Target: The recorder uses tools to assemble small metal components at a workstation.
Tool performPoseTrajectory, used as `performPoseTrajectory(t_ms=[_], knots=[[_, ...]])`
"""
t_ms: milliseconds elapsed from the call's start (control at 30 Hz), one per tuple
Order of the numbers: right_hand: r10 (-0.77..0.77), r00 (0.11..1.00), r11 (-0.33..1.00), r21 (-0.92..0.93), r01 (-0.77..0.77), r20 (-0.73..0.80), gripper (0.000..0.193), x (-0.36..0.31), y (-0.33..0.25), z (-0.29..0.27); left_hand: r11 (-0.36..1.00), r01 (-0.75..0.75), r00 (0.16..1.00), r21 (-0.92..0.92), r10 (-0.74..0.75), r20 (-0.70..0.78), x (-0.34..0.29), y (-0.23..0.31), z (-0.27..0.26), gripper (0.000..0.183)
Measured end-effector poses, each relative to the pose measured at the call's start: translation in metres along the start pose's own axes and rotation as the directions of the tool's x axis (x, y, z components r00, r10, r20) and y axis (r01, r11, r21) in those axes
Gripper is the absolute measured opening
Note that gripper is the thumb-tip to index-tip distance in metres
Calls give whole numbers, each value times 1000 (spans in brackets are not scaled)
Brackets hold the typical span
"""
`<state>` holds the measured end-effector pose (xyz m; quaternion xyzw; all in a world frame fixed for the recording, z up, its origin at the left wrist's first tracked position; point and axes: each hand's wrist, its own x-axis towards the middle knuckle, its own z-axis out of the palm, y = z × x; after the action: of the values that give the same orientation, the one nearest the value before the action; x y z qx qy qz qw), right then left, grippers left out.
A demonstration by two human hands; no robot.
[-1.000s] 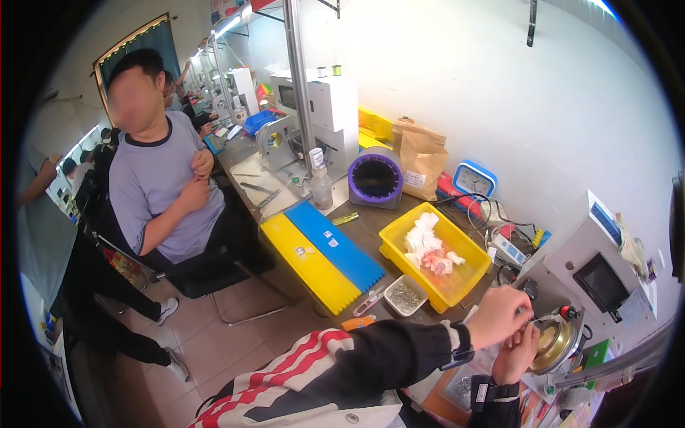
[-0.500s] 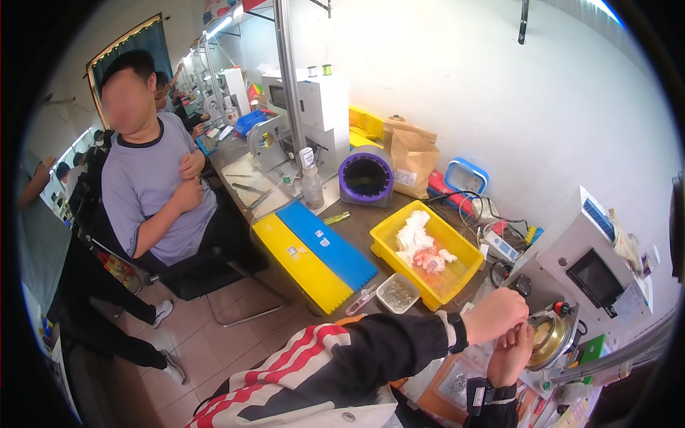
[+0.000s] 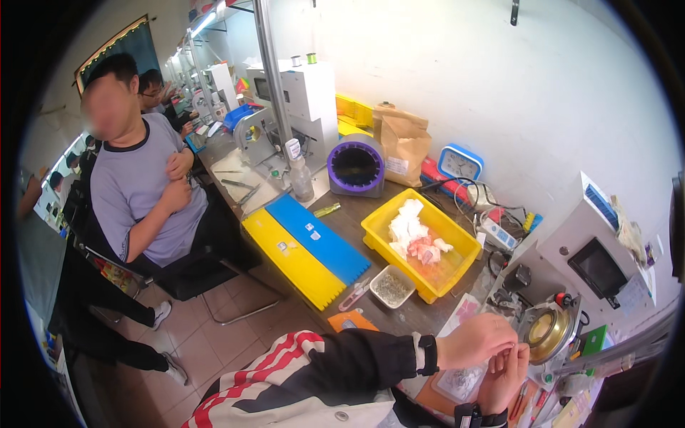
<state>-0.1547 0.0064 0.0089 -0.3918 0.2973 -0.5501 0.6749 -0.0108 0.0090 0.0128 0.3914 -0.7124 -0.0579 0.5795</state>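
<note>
Bracing, seemingly: left hand [image 3: 477, 339] against right hand [image 3: 504, 376], fingers [image 3: 519, 357] curled; how far closed, on what, cannot tell. Wheel [image 3: 548, 329] just beside. Dish [image 3: 392, 304] near counter's [image 3: 348, 222] front edge, likely for reach.

The scene is bright overall. Beyond and above the left hand [image 3: 477, 339], the wall [image 3: 442, 64] is lit so strongly that it washes out to near white. A tube lamp [image 3: 205, 23] glows far to the upper left of the hands. Just right of the right hand [image 3: 501, 378], the wheel [image 3: 546, 330] carries bright glints. Well left of both hands, the floor [image 3: 207, 342] is dimmer. The hands look fairly sharp, though anything between them is too small to tell. Farther left, the seated person's [image 3: 146, 192] face is blurred. Right of the hands, the rail [image 3: 621, 349] bends with the fisheye; black rounds off the corners.
</note>
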Motion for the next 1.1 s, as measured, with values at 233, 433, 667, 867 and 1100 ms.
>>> performPoseTrajectory(t_ms=[233,433,667,867,1100], knots=[[166,986,986,3,-166,11,3,0,-9,10,996,-85,978,-3,84,189,16,3,-27,21],[105,987,983,-141,-122,-119,20,-5,-22,-1,981,-191,972,39,184,147,29,-4,-6,18],[-36,998,880,-475,8,-51,19,-64,-56,-72,988,-156,979,-11,156,128,3,-20,16,17],[-379,730,844,-536,21,-569,20,-88,-98,-156,992,-120,987,-41,124,106,-8,-25,7,16],[-552,659,647,-761,-48,-511,22,-36,-137,-205,992,-123,989,-37,126,83,-14,-29,10,16]])
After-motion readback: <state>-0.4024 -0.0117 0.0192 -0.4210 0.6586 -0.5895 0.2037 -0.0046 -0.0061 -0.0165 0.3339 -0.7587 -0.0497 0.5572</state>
